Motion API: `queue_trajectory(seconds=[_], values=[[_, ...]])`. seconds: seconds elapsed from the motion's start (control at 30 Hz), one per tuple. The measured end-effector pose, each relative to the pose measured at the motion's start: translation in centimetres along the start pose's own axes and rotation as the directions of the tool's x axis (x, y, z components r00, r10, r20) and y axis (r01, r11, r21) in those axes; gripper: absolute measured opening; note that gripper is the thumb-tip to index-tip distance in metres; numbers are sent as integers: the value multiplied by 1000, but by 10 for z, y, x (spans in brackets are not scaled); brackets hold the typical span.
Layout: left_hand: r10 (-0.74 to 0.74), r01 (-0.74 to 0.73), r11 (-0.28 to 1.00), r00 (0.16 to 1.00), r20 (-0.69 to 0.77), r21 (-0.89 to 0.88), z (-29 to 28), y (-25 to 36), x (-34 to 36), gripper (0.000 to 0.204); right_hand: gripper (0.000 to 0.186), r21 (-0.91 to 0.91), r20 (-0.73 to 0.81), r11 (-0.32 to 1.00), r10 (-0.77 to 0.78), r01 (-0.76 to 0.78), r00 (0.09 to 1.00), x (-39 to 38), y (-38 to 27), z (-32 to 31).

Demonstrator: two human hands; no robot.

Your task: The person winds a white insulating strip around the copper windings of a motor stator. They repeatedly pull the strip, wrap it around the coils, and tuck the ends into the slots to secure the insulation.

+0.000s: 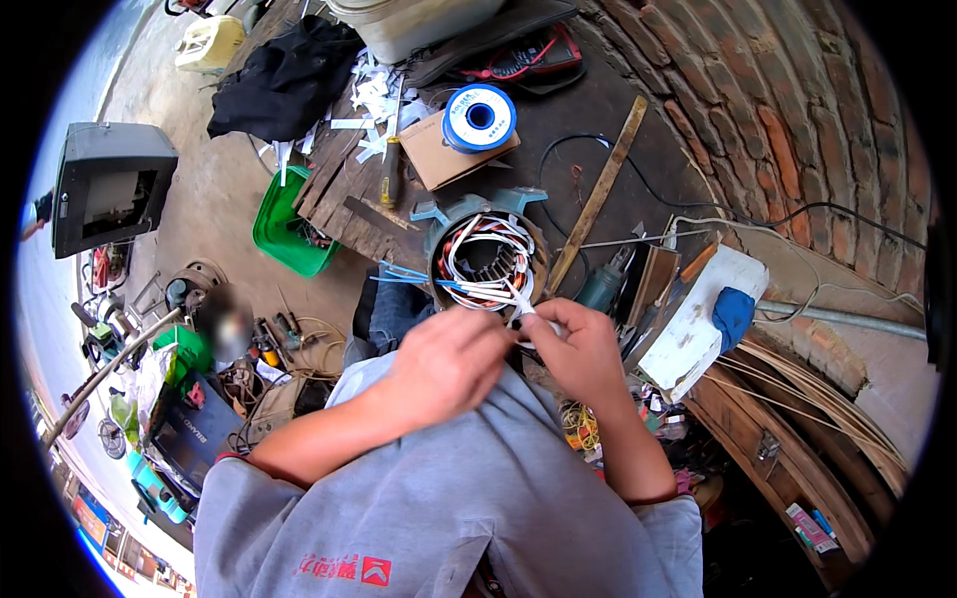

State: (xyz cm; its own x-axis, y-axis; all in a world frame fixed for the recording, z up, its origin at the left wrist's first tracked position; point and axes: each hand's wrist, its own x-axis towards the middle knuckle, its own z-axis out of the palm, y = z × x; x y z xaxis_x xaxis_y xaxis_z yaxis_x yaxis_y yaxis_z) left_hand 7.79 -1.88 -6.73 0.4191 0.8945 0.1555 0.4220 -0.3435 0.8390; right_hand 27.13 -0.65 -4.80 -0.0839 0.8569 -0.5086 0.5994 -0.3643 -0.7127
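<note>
- Hands, two, both bare, at the centre of the frame, just below the one round motor stator (488, 264); it sits in a single grey-blue metal housing (461, 210), its copper-coloured windings bound with white cord
- Right hand (581, 349): grip closed to a pinch, thumb against fingers, on one white strip (522, 297) at the stator's lower right edge
- Left hand (454, 361): blurred, fingers curled in near the right hand; I cannot tell whether its grip is clenched on anything
- Blue wires (404, 274), several, overlapping too closely to count surely; they stick out at the stator's left; white sleeved leads (486, 294) cross its lower rim
- Counter (563, 130), upper centre of the frame: one blue-and-white spool (459, 122) on one cardboard box (439, 159); one screwdriver (390, 174) to their left; one red multimeter (550, 52) above; one wooden slat (603, 189) slanting at the right
- Paper strips (374, 95), white, too many to count, upper left of centre; one black cloth (284, 80) beside them
- Green bin (271, 231), one, left of centre; one white board (683, 339), right of centre, with one blue bundle (734, 314) on it
</note>
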Motion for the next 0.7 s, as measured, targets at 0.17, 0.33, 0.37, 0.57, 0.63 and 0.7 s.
queue_trajectory(seconds=[0.17, 0.33, 0.37, 0.57, 0.63, 0.7], values=[[-122, 135, 983, 987, 109, -126, -34, -20, 41, 26, 12, -341, -50, 902, -298, 264, 953, 8, -23, -13], [-163, 112, 982, 911, 378, 154, -19, -30, 67, 21, 21, -530, 80, 608, -658, 591, 748, 30, -18, -17], [-178, 120, 974, 931, 318, 194, -15, -29, 64, 19, 20, -521, 89, 613, -653, 594, 752, 28, -19, -18], [15, -16, 953, 1000, 4, 302, 4, -9, 22, 20, 16, 46, 68, 976, -217, 214, 974, -10, -10, -5], [38, -20, 966, 997, -64, 258, 12, -5, 12, 18, 29, 409, 137, 897, 123, -169, 983, -13, 0, 2], [63, -32, 973, 989, -131, 229, 17, -3, 5, 17, 39, 370, 231, 874, 241, -314, 943, -4, 1, -3]])
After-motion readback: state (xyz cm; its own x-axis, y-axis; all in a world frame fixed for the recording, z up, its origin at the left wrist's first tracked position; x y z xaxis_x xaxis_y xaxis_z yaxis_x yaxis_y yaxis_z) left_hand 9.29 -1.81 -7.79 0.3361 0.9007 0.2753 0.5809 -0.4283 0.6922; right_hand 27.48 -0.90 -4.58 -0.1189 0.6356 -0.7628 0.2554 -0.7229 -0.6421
